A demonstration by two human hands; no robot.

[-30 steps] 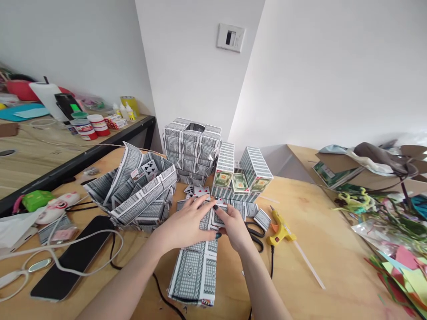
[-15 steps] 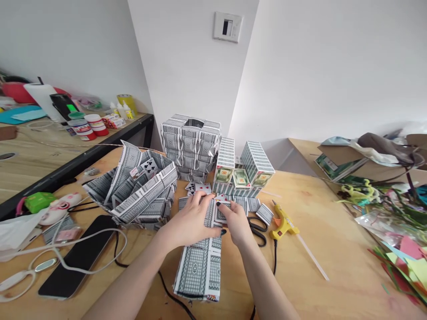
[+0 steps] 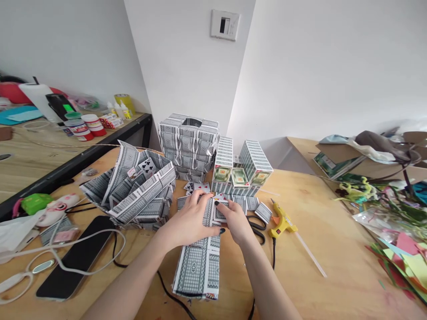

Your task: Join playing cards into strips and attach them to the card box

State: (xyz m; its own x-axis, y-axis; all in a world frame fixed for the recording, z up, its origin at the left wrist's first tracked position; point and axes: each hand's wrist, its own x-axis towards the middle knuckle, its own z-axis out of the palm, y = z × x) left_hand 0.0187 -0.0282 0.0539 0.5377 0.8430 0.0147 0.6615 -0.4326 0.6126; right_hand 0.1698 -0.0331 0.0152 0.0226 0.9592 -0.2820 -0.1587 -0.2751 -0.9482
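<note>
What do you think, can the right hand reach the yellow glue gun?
Likely yes: the yellow glue gun lies just beyond the low black scissor handles, with nothing tall between, though the right hand is busy at a card.

Card block (image 3: 194, 269) left of scissors (image 3: 257, 229), glue gun (image 3: 282, 223) further right — card boxes (image 3: 239, 178) behind

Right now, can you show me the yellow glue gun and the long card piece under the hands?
Yellow glue gun (image 3: 283, 223): head view, on its body.
Long card piece (image 3: 195, 270): head view, on the patterned top of its near part.
</note>
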